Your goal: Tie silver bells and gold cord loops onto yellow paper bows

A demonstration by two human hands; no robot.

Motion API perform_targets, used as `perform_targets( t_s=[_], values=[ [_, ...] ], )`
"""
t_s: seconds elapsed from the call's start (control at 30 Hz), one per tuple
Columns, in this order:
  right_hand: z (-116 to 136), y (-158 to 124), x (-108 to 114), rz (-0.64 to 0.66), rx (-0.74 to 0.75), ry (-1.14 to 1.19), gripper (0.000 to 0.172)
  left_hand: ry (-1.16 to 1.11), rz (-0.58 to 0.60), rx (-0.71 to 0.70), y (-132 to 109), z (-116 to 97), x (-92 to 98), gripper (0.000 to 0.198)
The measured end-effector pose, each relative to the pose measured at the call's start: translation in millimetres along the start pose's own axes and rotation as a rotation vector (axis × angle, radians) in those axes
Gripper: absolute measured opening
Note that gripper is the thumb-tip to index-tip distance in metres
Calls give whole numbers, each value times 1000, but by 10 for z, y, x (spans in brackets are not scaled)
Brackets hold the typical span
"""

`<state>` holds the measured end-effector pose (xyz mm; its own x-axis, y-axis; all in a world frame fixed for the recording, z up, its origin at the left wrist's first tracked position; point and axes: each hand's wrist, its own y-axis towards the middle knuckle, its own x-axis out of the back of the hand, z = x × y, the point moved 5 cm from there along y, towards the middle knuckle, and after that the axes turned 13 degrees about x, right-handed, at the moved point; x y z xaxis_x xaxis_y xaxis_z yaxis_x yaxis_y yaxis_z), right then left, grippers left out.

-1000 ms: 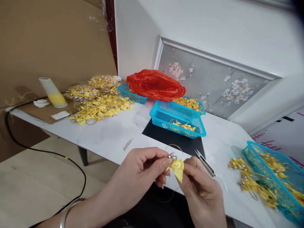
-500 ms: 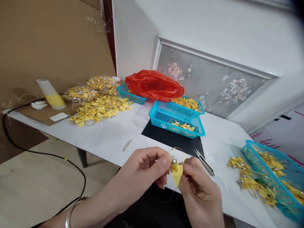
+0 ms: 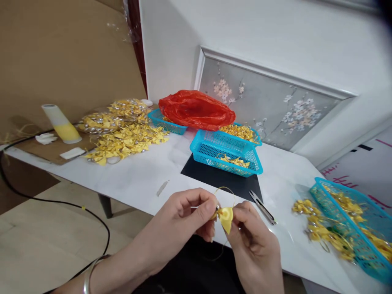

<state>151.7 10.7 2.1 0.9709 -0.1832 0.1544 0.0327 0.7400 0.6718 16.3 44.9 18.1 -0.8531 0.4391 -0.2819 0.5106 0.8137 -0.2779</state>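
A yellow ribbon piece (image 3: 226, 219) with silver beads and a thin gold cord is held between my hands near the table's front edge. My left hand (image 3: 191, 220) pinches its beaded end with thumb and forefinger. On the other side my right hand (image 3: 252, 234) pinches the yellow ribbon's right edge. The gold cord loops above the fingers, and a thin strand hangs below them. Just right of my right hand lies a pair of small snips (image 3: 262, 207). Behind my hands a blue basket (image 3: 226, 163) holds a few yellow pieces on a black sheet (image 3: 203, 173).
A red bag (image 3: 196, 110) rests on baskets at the back. Yellow pieces (image 3: 128, 141) are heaped at left, near a yellow-and-white cone (image 3: 63, 124). Another blue basket (image 3: 352, 237) stands at right beside loose yellow pieces (image 3: 327, 232). A framed picture (image 3: 269, 98) leans on the wall.
The view has shifted slightly. The silver beads, plainly visible above the ribbon before, are now mostly covered by my left fingers. Both hands keep their pinch.
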Motion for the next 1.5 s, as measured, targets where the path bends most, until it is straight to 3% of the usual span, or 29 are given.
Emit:
perform_targets(
  t_s=[0.4,0.67,0.83,1.23,1.5],
  values=[
    [27,34,1,29,123,-25,19,29,-9,-94,-41,-11,33,6],
    [-22,26,38,22,159,-55,27,114,75,-150,-95,-52,12,13],
    [-14,55,63,10,201,-42,32,194,-3,-149,-95,-37,42,9],
    [-3,97,129,-72,91,-71,16,261,-69,-156,-154,-86,24,25],
    [2,93,100,-109,106,4,24,306,-116,-178,-113,-111,-6,24]
  ],
)
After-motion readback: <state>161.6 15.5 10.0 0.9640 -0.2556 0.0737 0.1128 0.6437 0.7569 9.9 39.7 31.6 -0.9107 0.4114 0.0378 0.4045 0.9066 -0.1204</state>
